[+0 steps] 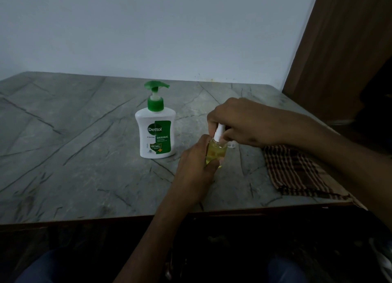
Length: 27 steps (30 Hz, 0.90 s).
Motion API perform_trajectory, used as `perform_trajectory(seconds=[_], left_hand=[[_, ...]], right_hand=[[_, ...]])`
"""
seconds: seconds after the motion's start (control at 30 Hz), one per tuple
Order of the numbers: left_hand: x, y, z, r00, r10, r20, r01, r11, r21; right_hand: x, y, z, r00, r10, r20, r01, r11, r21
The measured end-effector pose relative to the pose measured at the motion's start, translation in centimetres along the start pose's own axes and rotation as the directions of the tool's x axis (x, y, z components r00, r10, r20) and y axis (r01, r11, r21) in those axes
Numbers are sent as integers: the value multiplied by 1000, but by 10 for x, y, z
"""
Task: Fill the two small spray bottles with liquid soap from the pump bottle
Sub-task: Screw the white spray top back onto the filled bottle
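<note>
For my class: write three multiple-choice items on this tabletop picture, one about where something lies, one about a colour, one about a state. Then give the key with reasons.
1. Where does the checked cloth lie?
A. Under the pump bottle
B. At the table's right edge
C. Against the wall

2. What colour is the pump bottle's pump head?
A. Green
B. Red
C. Blue

3. What is the state of the small spray bottle in the hands?
A. Empty
B. Lying on its side
C. Holding yellow liquid

Key: 1 B, the checked cloth lies at the table edge, right of both hands. 2 A, the pump bottle has a green top. 3 C, the small spray bottle, upright in the left hand, shows yellow liquid; the right hand grips its white spray top.
</note>
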<state>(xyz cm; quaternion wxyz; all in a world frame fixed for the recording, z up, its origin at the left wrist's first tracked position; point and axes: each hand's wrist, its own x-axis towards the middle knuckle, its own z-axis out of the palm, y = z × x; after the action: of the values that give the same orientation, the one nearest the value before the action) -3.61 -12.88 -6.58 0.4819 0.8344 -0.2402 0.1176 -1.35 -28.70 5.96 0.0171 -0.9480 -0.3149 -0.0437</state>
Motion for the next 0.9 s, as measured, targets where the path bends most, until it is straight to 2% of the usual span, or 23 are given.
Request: perform_trajectory(seconds=[0.13, 0.53, 0.63, 0.7, 0.8, 0.9], left_hand=[[0, -2, 1, 1000, 16, -19, -16, 1000, -8], [2, 0, 2, 998, 27, -50, -23, 997, 74], [0, 2, 0, 997, -5, -71, 10, 997, 71], [-1, 4, -1, 997, -21, -71, 26, 997, 72], [2, 7, 0, 994, -66, -86, 77, 990, 122], [14, 6, 2, 990, -92, -110, 113, 973, 201]], right_hand=[[0, -1, -1, 1000, -5, 25, 4, 1000, 28], [-8, 0, 9, 998, 32, -51, -27, 995, 96], [-20, -1, 4, 992, 74, -102, -69, 996, 54], [-42, 1, -3, 960, 172, -220, -156, 984, 88], [-92, 1, -4, 855, 337, -395, -230, 928, 295], [-144, -2, 20, 785, 467, -406, -288, 856, 429]])
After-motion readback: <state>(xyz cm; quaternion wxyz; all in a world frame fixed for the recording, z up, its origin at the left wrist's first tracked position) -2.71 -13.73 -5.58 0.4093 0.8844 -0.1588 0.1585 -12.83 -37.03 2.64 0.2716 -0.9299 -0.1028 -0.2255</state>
